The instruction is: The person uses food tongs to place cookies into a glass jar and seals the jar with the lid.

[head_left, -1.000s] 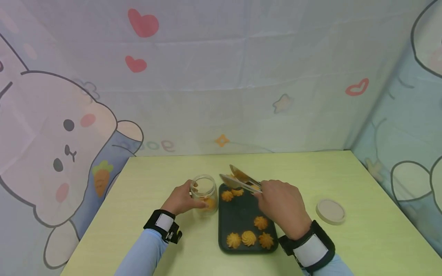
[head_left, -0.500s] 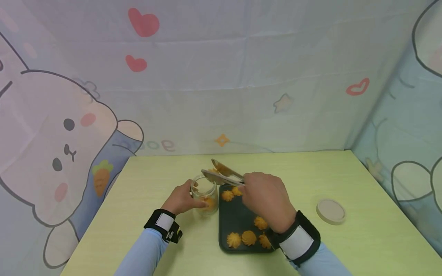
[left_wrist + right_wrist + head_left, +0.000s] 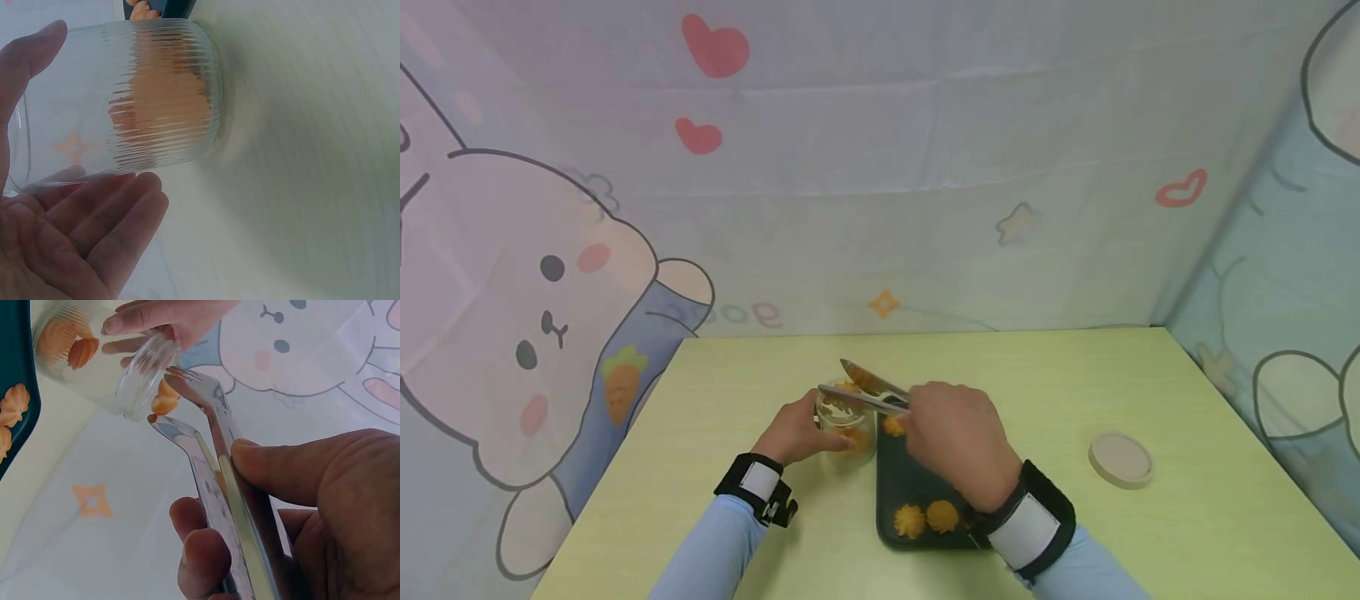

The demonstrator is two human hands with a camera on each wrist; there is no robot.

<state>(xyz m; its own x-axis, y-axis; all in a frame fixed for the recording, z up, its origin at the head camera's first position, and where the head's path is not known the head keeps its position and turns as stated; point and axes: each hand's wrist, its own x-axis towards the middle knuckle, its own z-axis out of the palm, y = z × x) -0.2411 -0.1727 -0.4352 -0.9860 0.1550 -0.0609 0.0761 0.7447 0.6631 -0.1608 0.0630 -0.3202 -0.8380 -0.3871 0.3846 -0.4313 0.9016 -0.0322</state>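
Note:
My left hand (image 3: pixel 793 433) grips a clear glass jar (image 3: pixel 867 450) around its side, thumb in front. Through the ribbed glass in the left wrist view, golden piped cookies (image 3: pixel 162 97) show at the bottom. Metal tongs (image 3: pixel 231 469) are in my right hand (image 3: pixel 955 437), thumb on one arm and fingers on the other. Between the tong tips, a cookie (image 3: pixel 164 398) is right at the jar's mouth. Beside the jar lies a dark baking tray (image 3: pixel 917 483) with more cookies (image 3: pixel 910 521), partly hidden under my right hand and wrist.
A round pale lid (image 3: pixel 1122 460) lies to the right on the light yellow table (image 3: pixel 1187 533). Behind the table hangs a printed cloth (image 3: pixel 940 167) with hearts and a cartoon bunny.
My right hand has moved left from above the tray, bringing the tongs and cookie over the jar's mouth, and the tips have come lower. The left hand and jar have stayed put.

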